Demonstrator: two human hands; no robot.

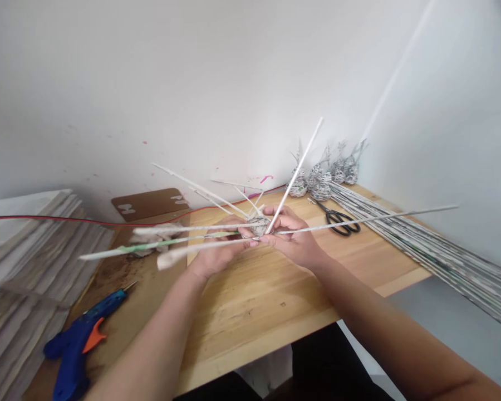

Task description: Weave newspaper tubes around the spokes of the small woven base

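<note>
Between my two hands, above the wooden table, is a small round weave of rolled paper (259, 225), with several long paper tubes sticking out in all directions. My left hand (223, 248) is closed around its left side, where several tubes run out past my fingers to the left. On the other side my right hand (294, 236) grips the weave, fingers bent and thumb at its near edge. One white paper tube (296, 172) rises steeply from my right fingers. Another thin tube (371, 219) reaches far to the right.
Black-handled scissors (341, 221) and a bundle of paper tubes (421, 250) lie at right. Several finished woven paper pieces (297, 182) stand by the wall. A blue glue gun (81, 340) lies at left beside stacked paper (29, 278). A red-black cable (108, 223) runs along the back.
</note>
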